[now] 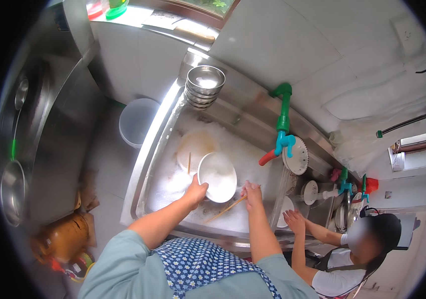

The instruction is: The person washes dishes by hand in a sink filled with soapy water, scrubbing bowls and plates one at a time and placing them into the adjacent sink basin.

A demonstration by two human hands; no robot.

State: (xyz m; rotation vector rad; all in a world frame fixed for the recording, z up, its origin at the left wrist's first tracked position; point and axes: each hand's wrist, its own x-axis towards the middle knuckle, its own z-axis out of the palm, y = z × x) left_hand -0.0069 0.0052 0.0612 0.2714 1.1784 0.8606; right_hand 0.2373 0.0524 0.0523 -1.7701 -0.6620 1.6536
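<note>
My left hand grips the rim of a white oval dish, tilted above the foamy water of a stainless steel sink. To its right, my right hand is closed on wooden chopsticks, whose far ends point down and left over the foam. Another chopstick sticks up from the suds just left of the dish. A brownish round patch shows through the foam behind it. What lies under the foam is hidden.
Stacked metal bowls stand at the sink's back left corner. A green pipe with a blue tap overhangs the right side, near an upright plate. A co-worker works at the adjoining basin. A white bucket stands left.
</note>
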